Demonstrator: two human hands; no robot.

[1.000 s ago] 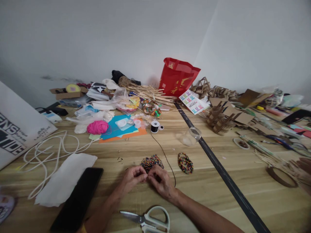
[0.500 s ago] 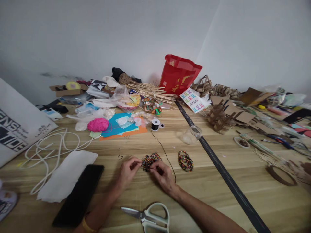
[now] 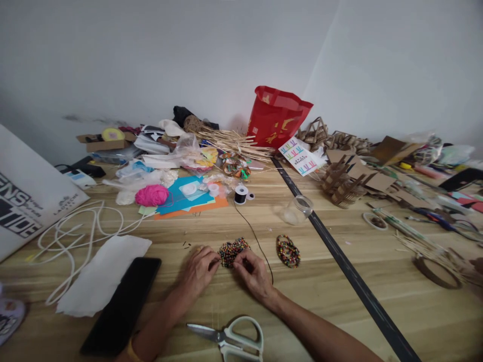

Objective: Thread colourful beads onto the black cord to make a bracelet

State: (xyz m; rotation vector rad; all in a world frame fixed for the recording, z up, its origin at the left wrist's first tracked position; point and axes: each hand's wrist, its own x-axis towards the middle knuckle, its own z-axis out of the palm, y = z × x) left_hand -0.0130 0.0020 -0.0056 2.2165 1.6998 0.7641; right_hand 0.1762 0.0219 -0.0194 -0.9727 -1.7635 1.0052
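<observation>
Both hands rest on the wooden table [image 3: 339,296] with a beaded piece [image 3: 233,250] between them. The left hand [image 3: 199,270] meets its left edge, fingers curled together and tips pinching the beads. The right hand [image 3: 253,274] meets its lower right edge, fingers bent inward and closed at the beadwork; whether they also pinch the thread cannot be told. The piece is a small flat cluster of round, many-coloured beads lying just beyond the fingertips. A thin black thread [image 3: 256,239] runs from a black spool [image 3: 240,195] down past the right hand. A coiled bead bracelet [image 3: 288,251] lies near, to the right, apart from the hands. White-handled scissors [image 3: 231,339] lie near the wrists. A black phone [image 3: 123,304] lies to the left, touching white paper [image 3: 101,274]. A white board [image 3: 28,198] bears partial black letters, "ENS" and "TIDE". A pink yarn ball [image 3: 152,195] and a glossy red bag [image 3: 277,118] stand farther back.
</observation>
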